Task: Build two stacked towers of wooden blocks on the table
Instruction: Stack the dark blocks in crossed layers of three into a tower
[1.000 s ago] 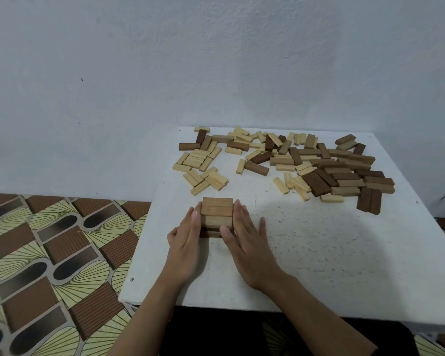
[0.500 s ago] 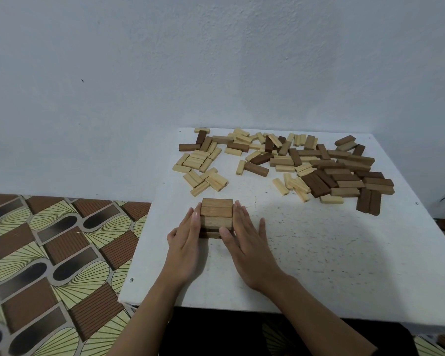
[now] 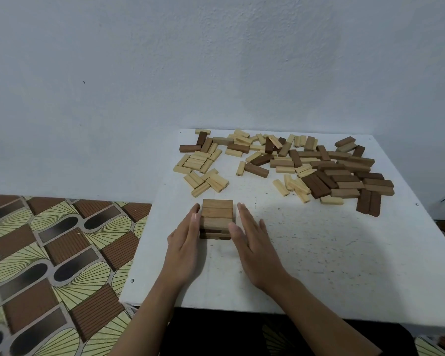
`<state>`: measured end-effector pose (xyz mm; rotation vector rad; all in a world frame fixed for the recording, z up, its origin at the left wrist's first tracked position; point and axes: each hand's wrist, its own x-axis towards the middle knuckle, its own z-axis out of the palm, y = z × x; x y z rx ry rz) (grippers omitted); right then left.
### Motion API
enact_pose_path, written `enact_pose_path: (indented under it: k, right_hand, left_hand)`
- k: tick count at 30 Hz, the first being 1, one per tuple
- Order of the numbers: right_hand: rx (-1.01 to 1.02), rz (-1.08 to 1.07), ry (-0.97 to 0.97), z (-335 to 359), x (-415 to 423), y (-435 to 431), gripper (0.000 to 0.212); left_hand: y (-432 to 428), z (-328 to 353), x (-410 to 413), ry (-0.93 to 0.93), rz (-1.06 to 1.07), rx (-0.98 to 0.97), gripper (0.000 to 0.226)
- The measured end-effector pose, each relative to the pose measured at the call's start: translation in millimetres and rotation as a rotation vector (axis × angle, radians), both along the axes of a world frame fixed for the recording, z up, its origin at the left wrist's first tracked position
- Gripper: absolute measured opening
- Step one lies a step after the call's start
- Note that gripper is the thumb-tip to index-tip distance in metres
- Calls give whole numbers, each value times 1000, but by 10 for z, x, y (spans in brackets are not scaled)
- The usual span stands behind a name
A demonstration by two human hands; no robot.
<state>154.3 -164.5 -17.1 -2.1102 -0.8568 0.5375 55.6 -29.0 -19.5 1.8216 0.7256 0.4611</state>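
Two straight-fingered grips, left grip (image 3: 184,242) and right grip (image 3: 254,250), flank the stack (image 3: 217,213), holding nothing, likely squaring its layers.

tower (image 3: 217,218): one
hands: two, left hand (image 3: 184,249) and right hand (image 3: 254,250), flanking the tower
loose blocks (image 3: 257,170): several dozen beyond the tower, exact count unclear
bench (image 3: 344,253): one

Your light is soft and rather dim, with a cool blue-grey cast over the wall (image 3: 216,60). A broad, faint shadow spreads on the table (image 3: 344,265) from its middle toward the near edge. A darker one pools between your left hand (image 3: 184,250) and right hand (image 3: 254,253). The wide lens bows the table's edges and stretches the floor pattern (image 3: 36,253) at the left; detail is slightly soft.
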Motion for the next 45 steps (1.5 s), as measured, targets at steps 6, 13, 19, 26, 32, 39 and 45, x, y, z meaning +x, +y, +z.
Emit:
enact_pose_path:
  k: [6,13,19,26,32,39,45]
  right_hand:
    - [185,-212,-77,101,154,-106,43]
    - [242,-252,-244,273,695,-80,11]
    - [197,-194,-288,390,1158,259,7]
    - [76,-83,-496,266,1711,693,31]
    - [-156,30,-621,180,2059,1043,39]
    - [-302,66,-689,84,2257,1271,40]
    - [-301,5,-693,82,2292,1378,36]
  left_hand:
    - [112,147,-8,-124,76,41,25]
    - [330,578,338,-169,-14,115,17]
    - [730,609,817,-120,48,145,17]
    - [1392,386,1350,98,64,418,23]
    - [1742,182,1666,328,-55,532,45]
    - [1882,38,1786,326,-42,739,42]
    - [1920,25,1806,292,6,651,35]
